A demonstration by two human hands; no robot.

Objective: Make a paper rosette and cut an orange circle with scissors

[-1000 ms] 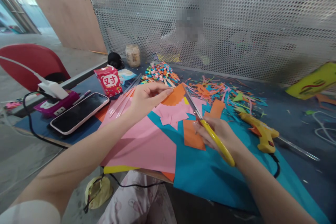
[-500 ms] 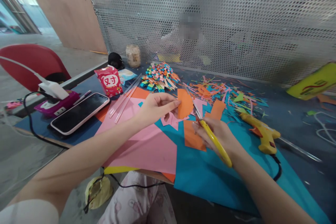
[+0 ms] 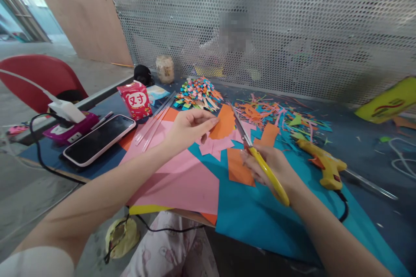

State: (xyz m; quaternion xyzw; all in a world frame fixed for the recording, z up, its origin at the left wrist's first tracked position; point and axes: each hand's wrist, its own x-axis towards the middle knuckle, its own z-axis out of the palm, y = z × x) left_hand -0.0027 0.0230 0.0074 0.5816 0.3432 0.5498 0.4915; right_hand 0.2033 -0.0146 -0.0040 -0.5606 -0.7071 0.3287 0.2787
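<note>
The right hand (image 3: 276, 169) covers the finger loops of the yellow-handled scissors (image 3: 260, 158), so the grip inside them cannot be seen. The left hand (image 3: 188, 127) hides the near edge of the orange paper piece (image 3: 224, 123) it pinches. Behind the perforated metal screen (image 3: 292, 30), a person's face is blurred out. A yellow package (image 3: 386, 99) is cut off by the right edge. The label on the small jar (image 3: 164, 68) is too small to read. The glue gun's (image 3: 323, 162) cord disappears under the right forearm.
</note>
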